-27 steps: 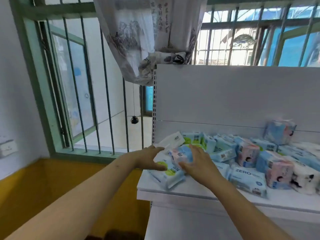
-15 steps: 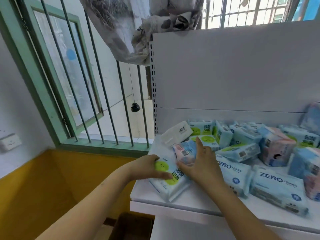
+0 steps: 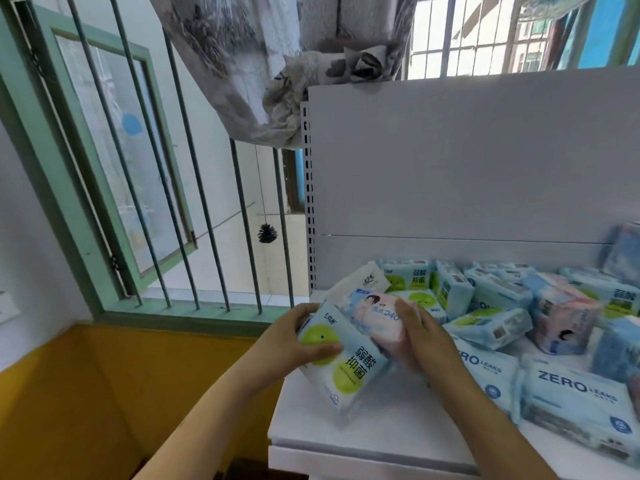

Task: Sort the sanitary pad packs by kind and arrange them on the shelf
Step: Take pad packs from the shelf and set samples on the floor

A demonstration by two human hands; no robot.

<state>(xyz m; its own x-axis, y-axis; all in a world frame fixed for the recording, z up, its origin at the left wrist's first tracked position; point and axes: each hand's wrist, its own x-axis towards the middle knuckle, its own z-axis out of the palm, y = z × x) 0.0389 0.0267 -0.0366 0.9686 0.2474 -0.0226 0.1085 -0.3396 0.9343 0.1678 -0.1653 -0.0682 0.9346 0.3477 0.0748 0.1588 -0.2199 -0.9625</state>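
Observation:
My left hand grips a white pack with green circles, tilted above the left end of the white shelf. My right hand holds a pink-and-blue pack marked 240 just above and behind it. More green-circle packs lie jumbled behind. Two light-blue ZERO LEAKS packs lie flat at the front right. A pink-and-blue pack stands among them.
The shelf's white back panel rises behind the packs. A barred window with a green frame fills the left. A tied curtain hangs over the panel's top corner. Yellow wall lies below the sill.
Both hands have lifted their packs off the shelf. The pink-and-blue pack has turned its printed front toward me. The camera has moved closer and tilted.

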